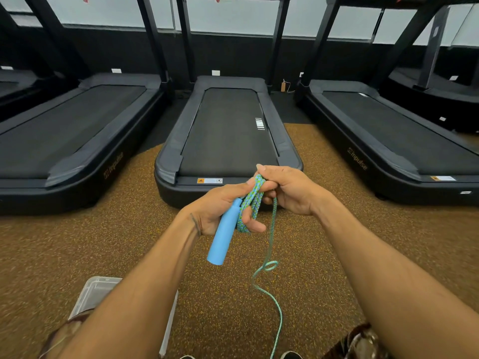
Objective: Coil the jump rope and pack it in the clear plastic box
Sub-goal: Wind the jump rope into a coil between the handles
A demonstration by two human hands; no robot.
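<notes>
The floor (77,255) in front is a speckled brown and yellow rubber surface, giving way to dark flooring farther back. Three black treadmills stand side by side on it: the middle treadmill (228,130) faces straight ahead, the left treadmill (72,130) and the right treadmill (396,130) flank it, each with dark uprights rising out of view. Behind them runs a black wall (233,55) with small white outlets, and above it a band of pale windows (233,14) lets in flat, even daylight.

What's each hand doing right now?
Left hand: closed on the blue handle and a few loops of the jump rope.
Right hand: closed, pinching the jump rope at the top of the loops.
</notes>
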